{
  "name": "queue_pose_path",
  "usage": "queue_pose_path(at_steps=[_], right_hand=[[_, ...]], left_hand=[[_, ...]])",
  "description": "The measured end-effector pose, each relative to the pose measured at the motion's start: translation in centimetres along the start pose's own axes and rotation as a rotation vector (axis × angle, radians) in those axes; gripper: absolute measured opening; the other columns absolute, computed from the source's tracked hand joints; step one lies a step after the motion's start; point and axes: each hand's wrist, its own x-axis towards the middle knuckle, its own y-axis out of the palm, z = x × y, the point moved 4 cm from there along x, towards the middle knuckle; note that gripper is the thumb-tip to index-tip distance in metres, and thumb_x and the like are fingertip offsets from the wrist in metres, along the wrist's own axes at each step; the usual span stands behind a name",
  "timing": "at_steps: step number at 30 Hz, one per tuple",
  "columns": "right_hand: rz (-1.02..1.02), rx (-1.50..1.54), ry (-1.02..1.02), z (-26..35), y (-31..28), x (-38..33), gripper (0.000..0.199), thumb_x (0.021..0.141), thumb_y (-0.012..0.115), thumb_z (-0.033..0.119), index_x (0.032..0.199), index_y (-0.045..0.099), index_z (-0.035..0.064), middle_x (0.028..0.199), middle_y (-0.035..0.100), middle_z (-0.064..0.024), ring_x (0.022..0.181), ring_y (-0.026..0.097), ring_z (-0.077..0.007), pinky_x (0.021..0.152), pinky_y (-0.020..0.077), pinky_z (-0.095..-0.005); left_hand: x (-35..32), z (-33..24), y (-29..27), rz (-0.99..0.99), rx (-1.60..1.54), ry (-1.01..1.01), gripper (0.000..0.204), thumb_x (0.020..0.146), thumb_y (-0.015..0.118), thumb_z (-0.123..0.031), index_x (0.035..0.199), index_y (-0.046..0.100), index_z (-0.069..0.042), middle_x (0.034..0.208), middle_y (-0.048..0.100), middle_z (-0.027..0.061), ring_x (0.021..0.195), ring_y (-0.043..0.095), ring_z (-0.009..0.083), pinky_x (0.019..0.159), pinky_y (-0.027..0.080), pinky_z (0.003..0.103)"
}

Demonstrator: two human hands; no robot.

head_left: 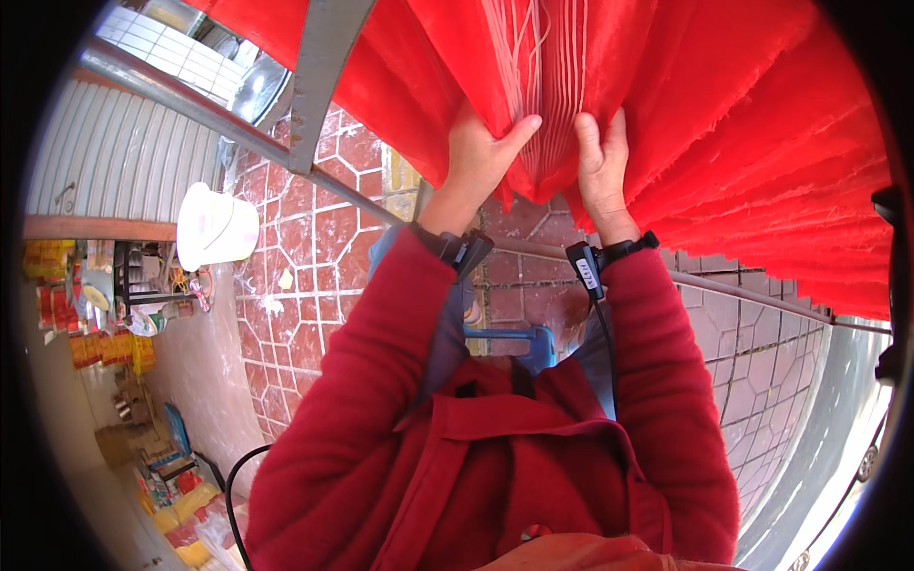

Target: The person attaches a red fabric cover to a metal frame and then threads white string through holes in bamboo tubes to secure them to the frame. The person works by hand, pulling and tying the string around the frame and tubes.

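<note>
A large expanse of red pleated cloth (733,124) hangs in front of me and fans out to the right. White cords or ribs (543,86) run close together in a gap between two folds. My left hand (474,162) grips the fold left of the gap, thumb in front and the other fingers hidden behind the cloth. On the other side, my right hand (603,167) holds the right fold near its lower edge, its fingers partly hidden. The two thumbs point up and inward, with the cords between them.
Metal bars (328,86) form a frame at the upper left, and a thin rail (743,298) crosses below the cloth. A white bucket (219,226) stands left. A blue stool (538,347) is beneath me on the tiled floor (314,224). Packaged goods (105,350) lie far left.
</note>
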Motion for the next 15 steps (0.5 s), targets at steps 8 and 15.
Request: queue_pose_path(at_steps=[8,15], right_hand=[[0.035,-0.089,0.099,-1.5,1.4,0.7,0.025,0.098,0.069,0.018,0.116,0.068,0.0000,0.104,0.074,-0.0042,0.097,0.063,-0.0119,0.093,0.0480,-0.0292],[-0.056,0.197,0.162,-3.9,0.3,1.9,0.032,0.098,0.070,0.023,0.120,0.068,0.0003,0.118,0.070,-0.0032,0.108,0.061,-0.0126,0.098,0.0453,-0.0289]], left_hand=[[0.3,1.5,0.6,-0.117,-0.128,-0.071,0.039,0.094,0.072,-0.032,0.108,0.069,0.004,0.094,0.075,0.0180,0.091,0.073,0.0302,0.078,0.054,0.038],[1.0,3.9,-1.0,-0.169,-0.254,-0.173,0.041,0.096,0.070,-0.032,0.114,0.067,0.006,0.106,0.073,0.0137,0.098,0.068,0.0227,0.087,0.051,0.036]])
